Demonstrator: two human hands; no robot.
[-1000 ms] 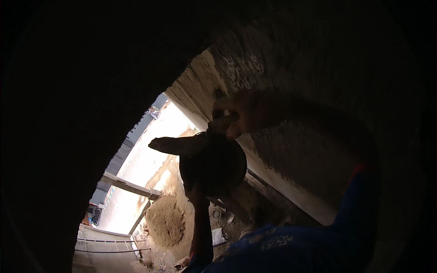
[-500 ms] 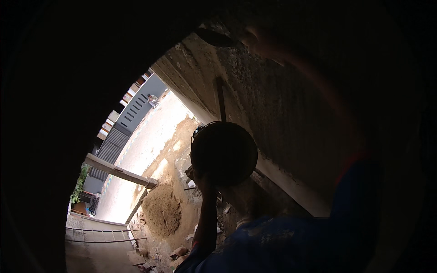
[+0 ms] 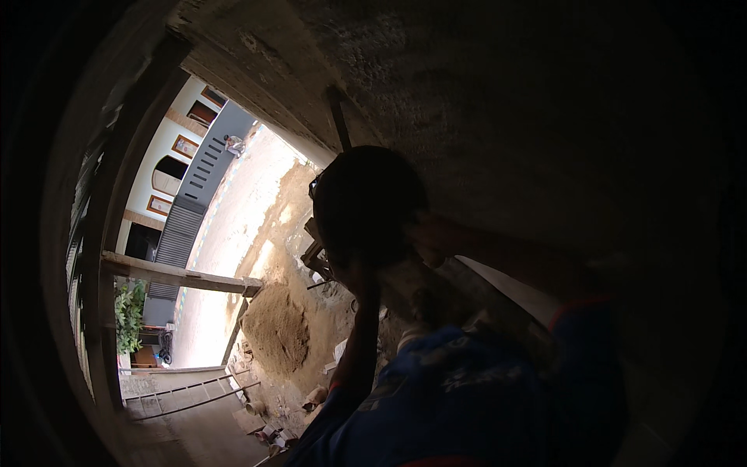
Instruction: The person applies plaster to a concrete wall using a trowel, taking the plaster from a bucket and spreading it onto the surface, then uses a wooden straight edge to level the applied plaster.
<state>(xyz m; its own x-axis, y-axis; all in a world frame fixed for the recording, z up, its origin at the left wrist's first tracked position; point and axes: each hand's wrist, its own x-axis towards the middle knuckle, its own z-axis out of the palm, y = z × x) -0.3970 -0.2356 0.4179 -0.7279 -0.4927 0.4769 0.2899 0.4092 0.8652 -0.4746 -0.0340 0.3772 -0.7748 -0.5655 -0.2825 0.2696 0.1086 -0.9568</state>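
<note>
A dark round bucket (image 3: 369, 204), seen from above, hangs in front of me. My left hand (image 3: 359, 276) is closed on its near lower rim, with the forearm rising from below. What the bucket holds is lost in shadow. At its right rim is my right hand (image 3: 426, 237), closed and bent in toward the bucket. The trowel that it held a moment ago is not visible now, its blade hidden in the dark around the bucket. Beyond rises a rough, shaded plaster wall (image 3: 459, 117).
Below to the left lies a sand heap (image 3: 276, 328), with broken bricks and rubble (image 3: 268, 432) nearby. A wooden beam (image 3: 179, 274) crosses at the left. A ladder (image 3: 194, 397) lies lower left. Far off, a person (image 3: 234, 145) crouches by a grey gate (image 3: 206, 167).
My right hand has come down from high on the wall to the bucket's right rim, the trowel going out of sight. The view has shifted, showing more of the left side.
</note>
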